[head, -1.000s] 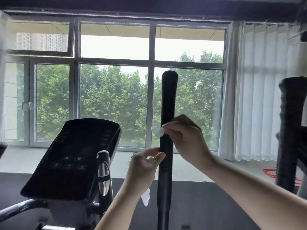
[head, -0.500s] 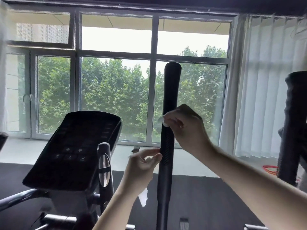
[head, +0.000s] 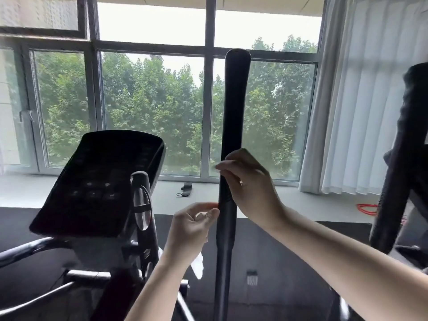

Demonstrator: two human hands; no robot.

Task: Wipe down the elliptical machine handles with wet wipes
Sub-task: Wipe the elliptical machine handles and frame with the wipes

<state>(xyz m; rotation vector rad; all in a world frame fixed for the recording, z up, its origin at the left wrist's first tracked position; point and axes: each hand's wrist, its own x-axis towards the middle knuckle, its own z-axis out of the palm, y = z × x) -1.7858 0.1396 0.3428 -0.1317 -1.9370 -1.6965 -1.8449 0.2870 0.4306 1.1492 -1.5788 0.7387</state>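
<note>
Right now the right hand (head: pixel 251 188) is curling its fingers round the black upright handle (head: pixel 234 112), gripping it about halfway up its visible length, with the fingertips showing on the handle's left side. Whether anything is tucked under those fingers is impossible to tell. Lower down, the left hand (head: pixel 191 228) is sitting just beside the same handle, its fingers bent inward and its thumb and forefinger touching the handle's left edge. It is holding a white wet wipe (head: pixel 199 265), a loose end of which is hanging below the wrist.

To the left of the hands, the machine's dark console (head: pixel 99 181) is tilting back toward the viewer, with a short chrome-faced grip (head: pixel 141 205) rising next to it. At the right edge, a second black handle (head: pixel 401 163) is standing blurred and close to the camera. Behind everything, a wide window (head: pixel 150 107) is showing green trees, a pale curtain (head: pixel 370 100) is hanging at its right, and a red cord (head: pixel 367 208) is lying on the floor below the curtain.
</note>
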